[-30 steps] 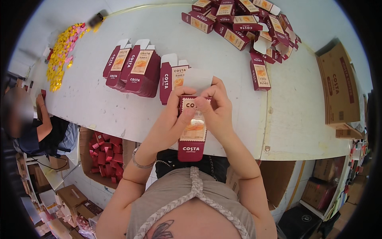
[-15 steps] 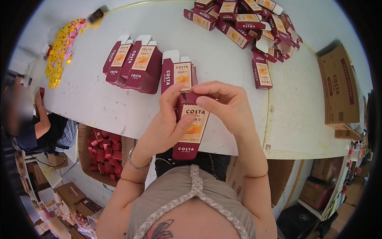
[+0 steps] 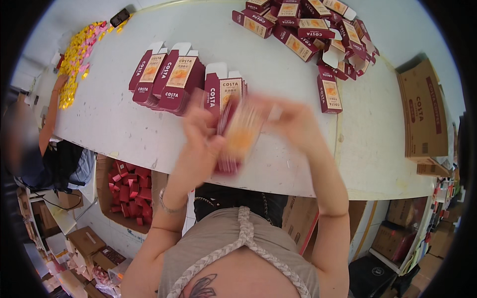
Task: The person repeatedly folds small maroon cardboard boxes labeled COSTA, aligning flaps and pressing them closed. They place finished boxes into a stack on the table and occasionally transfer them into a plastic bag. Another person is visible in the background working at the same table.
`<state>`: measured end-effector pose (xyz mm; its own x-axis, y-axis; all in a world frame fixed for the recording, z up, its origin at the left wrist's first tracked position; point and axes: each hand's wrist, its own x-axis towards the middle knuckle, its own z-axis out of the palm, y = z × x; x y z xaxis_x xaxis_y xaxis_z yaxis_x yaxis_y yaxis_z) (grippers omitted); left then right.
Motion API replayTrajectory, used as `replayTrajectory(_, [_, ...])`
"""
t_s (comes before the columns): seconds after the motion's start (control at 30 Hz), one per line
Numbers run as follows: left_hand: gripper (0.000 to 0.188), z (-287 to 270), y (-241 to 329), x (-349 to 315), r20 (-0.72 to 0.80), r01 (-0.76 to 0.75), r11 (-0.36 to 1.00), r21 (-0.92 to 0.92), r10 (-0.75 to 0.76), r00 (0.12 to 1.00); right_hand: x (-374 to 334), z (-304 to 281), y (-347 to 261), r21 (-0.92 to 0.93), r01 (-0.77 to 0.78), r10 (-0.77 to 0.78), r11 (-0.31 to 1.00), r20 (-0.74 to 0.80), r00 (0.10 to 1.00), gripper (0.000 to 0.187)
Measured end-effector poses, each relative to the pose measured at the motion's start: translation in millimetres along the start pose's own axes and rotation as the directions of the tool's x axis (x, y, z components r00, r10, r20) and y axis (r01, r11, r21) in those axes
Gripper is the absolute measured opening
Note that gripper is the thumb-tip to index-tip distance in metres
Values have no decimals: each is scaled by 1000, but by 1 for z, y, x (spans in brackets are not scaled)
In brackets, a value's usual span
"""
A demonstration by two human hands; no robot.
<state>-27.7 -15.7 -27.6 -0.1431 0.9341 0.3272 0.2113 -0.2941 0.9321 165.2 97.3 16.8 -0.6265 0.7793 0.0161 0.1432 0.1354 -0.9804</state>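
Observation:
A small maroon carton [image 3: 243, 136] with a cream and orange label is tilted and blurred by motion above the near part of the table. My left hand [image 3: 199, 136] grips its left side, thumb across the edge. At the carton's upper right end is my right hand [image 3: 293, 121]; its fingers are smeared, so I cannot make out whether they pinch the carton. Just beyond the hands stands a stack of flattened cartons [image 3: 231, 84], partly hidden by them. Two more stacks, a middle one [image 3: 179, 74] and a left one [image 3: 149, 72], lie farther left.
Folded cartons [image 3: 300, 25] form a heap at the far right, with one carton [image 3: 329, 94] nearer. Yellow and pink wrapped pieces [image 3: 79, 59] lie far left, by a co-worker's arm [image 3: 49, 116]. A brown box [image 3: 420, 109] stands right; a bin of red boxes [image 3: 102, 193] sits below the table.
The carton has tilted and moved slightly up, its top swinging right. My right hand has shifted a little right. The co-worker's hand has reached up to the wrapped pieces.

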Motion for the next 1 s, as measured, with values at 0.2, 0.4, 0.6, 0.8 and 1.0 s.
replayTrajectory(0.2, [46,-21,-5,23,-303,-104,995,1,100,948,70,23,66,-507,-237,50,829,-355,934,90])
replayTrajectory(0.4, [48,-12,-16,17,-170,104,990,97,-86,982,43,22,73,-153,-311,274,938,-223,936,45])
replayTrajectory(0.6, [55,15,-10,54,-124,234,797,-557,-358,925,-11,35,28,-300,156,-218,941,-183,959,30])
replayTrajectory(0.8, [40,36,-24,81,-272,162,791,-590,-384,882,3,35,44,-455,90,-206,886,-212,955,38])
replayTrajectory(1.0, [43,39,-8,79,-278,92,844,-528,-274,921,-8,36,1,-19,-51,50,999,-44,998,52])
